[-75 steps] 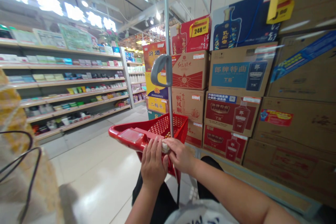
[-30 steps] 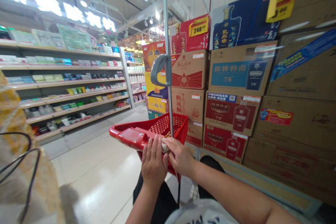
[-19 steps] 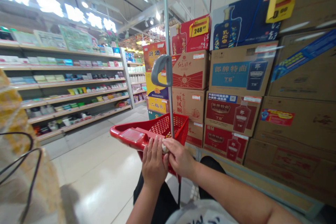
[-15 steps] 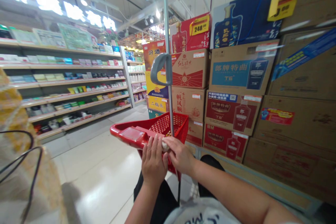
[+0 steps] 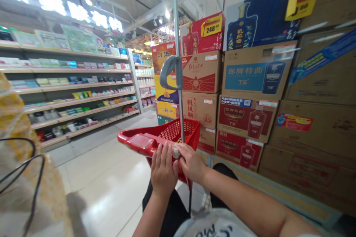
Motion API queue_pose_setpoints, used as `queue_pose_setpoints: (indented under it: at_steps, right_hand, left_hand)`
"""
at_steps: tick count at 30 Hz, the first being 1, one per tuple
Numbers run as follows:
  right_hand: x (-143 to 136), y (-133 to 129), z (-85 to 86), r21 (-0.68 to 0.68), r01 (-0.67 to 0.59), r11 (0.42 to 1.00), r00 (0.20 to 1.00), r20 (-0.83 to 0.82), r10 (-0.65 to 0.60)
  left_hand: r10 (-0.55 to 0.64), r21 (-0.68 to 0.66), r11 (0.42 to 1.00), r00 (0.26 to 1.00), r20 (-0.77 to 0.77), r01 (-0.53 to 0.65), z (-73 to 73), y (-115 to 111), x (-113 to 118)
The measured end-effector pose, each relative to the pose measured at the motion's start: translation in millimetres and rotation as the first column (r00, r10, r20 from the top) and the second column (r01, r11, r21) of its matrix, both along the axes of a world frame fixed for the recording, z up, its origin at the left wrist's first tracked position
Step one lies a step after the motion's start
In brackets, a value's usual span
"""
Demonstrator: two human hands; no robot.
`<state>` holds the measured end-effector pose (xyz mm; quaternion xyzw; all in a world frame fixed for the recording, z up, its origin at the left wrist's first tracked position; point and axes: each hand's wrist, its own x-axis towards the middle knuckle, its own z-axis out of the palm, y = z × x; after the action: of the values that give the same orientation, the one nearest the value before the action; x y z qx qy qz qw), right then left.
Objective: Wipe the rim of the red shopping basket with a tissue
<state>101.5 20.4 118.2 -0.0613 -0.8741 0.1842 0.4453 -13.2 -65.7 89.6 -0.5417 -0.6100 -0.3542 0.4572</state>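
A red plastic shopping basket (image 5: 130, 137) with lattice walls stands in front of my knees. My left hand (image 5: 164, 170) lies over its near handle bar, fingers straight and close together, palm down. Beside it, my right hand (image 5: 191, 161) is curled around the right end of that bar. Between the two hands shows a small whitish lump (image 5: 175, 152); what it is I cannot make out. A thin metal pole (image 5: 181, 118) rises from behind my right hand past the top of the view, with a grey loop grip (image 5: 171, 73) on it.
Stacked liquor cartons (image 5: 247, 114) form a wall close on the right. Shelves of small packaged goods (image 5: 83, 89) run along the left, across a pale tiled floor (image 5: 94, 181). A yellow-and-white wrapped bulk with a black cable (image 5: 36, 189) fills the near left.
Hardly anything differs. My hands and the basket rest in nearly the same place, with only a slight shift of the view.
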Motion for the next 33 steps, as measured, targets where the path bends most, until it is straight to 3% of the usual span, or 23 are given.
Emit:
queue_pose_setpoints:
  at_steps: [6, 16, 20, 25, 33]
  right_hand:
    - [2.2, 0.6, -1.9, 0.049, -0.064, 0.997, 0.998, 0.013, 0.063]
    - [1.3, 9.4, -5.7, 0.003, 0.009, 1.000, 1.000, -0.014, -0.009]
    - [0.8, -0.3, -2.2, 0.001, 0.018, 1.000, 1.000, -0.011, -0.018]
    - [2.5, -14.0, 2.7, 0.093, -0.022, 0.995, 1.000, 0.016, 0.020]
    - [2.7, -3.6, -1.5, 0.050, 0.042, 0.998, 0.999, 0.022, -0.044]
  left_hand:
    - [-0.002, 0.006, 1.000, 1.000, 0.003, 0.002, 1.5, -0.7, -0.3]
    - [0.006, -0.008, 1.000, 1.000, -0.001, -0.006, 1.9, -0.1, 0.1]
    - [0.010, -0.008, 1.000, 1.000, 0.002, -0.010, 0.6, -1.5, -0.3]
    - [0.005, 0.017, 1.000, 1.000, 0.020, -0.005, 0.0, -2.2, -0.4]
    - [-0.043, 0.017, 0.999, 0.999, 0.026, 0.043, 1.3, 0.0, 1.0]
